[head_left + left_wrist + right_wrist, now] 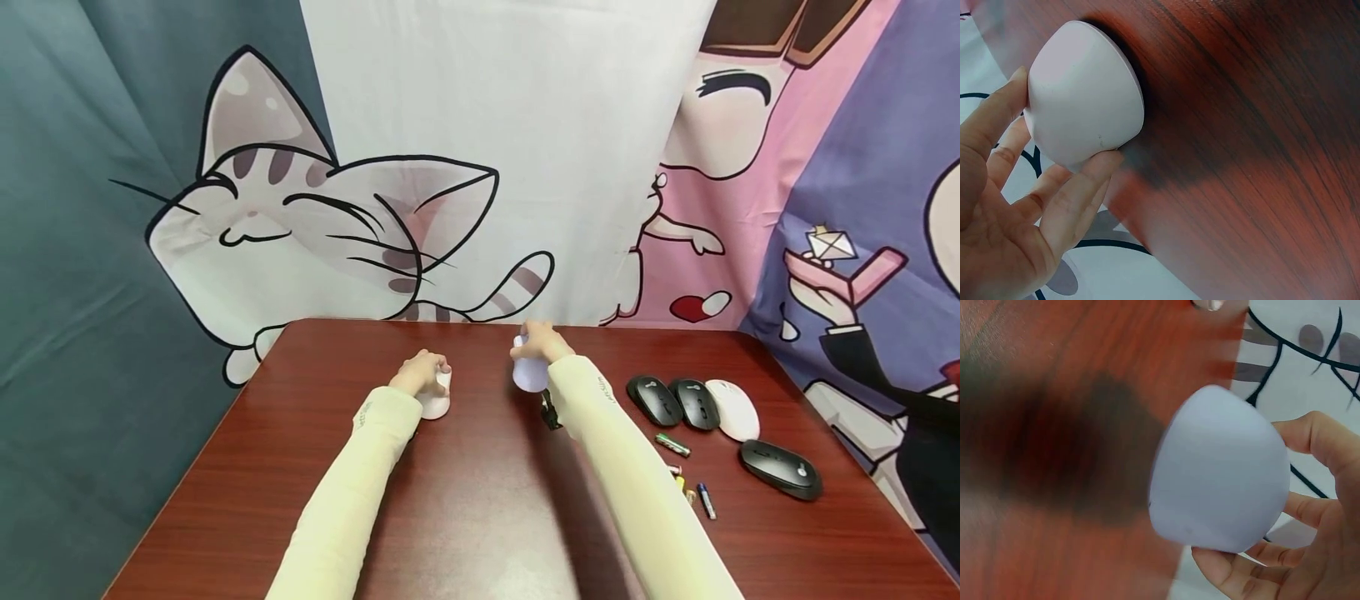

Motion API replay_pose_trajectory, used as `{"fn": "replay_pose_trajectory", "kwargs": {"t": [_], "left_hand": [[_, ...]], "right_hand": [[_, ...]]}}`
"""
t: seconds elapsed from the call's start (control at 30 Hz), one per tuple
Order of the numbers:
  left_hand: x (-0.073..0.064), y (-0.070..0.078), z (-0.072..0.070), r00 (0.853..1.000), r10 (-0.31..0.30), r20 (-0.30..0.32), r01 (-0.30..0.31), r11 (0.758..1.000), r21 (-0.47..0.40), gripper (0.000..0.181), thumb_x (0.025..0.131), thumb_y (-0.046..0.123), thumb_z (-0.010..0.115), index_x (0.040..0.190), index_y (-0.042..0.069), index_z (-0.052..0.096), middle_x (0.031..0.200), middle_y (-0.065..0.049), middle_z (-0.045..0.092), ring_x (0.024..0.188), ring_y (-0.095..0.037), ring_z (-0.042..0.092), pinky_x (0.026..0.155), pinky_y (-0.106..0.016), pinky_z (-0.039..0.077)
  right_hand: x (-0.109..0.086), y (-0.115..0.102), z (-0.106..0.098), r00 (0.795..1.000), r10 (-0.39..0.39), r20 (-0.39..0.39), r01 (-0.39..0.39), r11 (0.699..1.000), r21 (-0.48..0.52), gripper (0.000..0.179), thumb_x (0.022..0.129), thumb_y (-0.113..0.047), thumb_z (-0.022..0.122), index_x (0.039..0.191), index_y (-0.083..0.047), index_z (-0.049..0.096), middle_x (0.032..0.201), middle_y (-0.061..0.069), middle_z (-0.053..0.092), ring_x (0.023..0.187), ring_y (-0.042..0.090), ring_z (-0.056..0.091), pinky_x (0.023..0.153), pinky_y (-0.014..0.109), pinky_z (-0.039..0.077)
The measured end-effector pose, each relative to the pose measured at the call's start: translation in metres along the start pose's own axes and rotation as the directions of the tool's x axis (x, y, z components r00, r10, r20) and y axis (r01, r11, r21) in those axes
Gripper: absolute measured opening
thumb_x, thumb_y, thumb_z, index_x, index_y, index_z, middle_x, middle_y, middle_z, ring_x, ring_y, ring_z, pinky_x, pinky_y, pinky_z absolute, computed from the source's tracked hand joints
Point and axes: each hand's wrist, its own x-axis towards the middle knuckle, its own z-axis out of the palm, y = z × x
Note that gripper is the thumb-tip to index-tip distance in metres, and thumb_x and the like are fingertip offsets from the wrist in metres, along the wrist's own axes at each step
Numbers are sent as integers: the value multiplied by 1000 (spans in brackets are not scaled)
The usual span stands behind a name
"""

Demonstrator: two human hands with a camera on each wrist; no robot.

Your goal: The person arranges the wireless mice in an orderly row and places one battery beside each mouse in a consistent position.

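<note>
My left hand (418,372) grips a pinkish-white computer mouse (1085,94) by its sides and end, thumb on one side and fingers on the other. In the head view that mouse is close over the left-middle of the table. My right hand (543,342) holds a pale lilac computer mouse (1219,469) between thumb and fingers near the table's back edge. A dark shadow falls on the wood beside the lilac mouse in the right wrist view. Both mice show their smooth rounded tops to the wrist cameras, and the two hands are apart.
On the brown table (465,517), right of my right arm, lie black mice (655,400), a white mouse (732,409) and another black mouse (781,469). Small batteries, among them a green one (672,445) and a blue one (707,502), lie nearby. A cartoon-print curtain (510,108) hangs behind.
</note>
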Motion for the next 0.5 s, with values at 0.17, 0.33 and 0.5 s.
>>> {"fn": "replay_pose_trajectory", "kwargs": {"t": [0.17,0.33,0.5], "left_hand": [[2,0,0,1000,-1,10,1,1000,3,32,74,18,79,102,13,65,116,-16,51,102,-42,52,90,-46,44],[3,1,-1,999,-14,31,15,1000,-2,29,76,18,77,101,12,63,116,-15,50,103,-39,51,88,-45,45],[4,0,1,999,-26,36,27,1000,-10,30,77,17,77,104,13,63,118,-16,49,104,-39,49,87,-45,46]], "right_hand": [[0,-2,13,1000,18,9,-18,1000,14,52,77,-24,62,123,-2,50,124,25,39,104,36,52,85,43,49],[-3,-8,22,998,65,10,-65,998,12,48,76,-24,65,116,-3,53,120,24,41,100,35,53,81,41,50],[-4,-12,32,995,94,43,-95,995,20,46,76,-24,69,114,-2,53,121,25,40,98,33,53,81,40,49]]}}
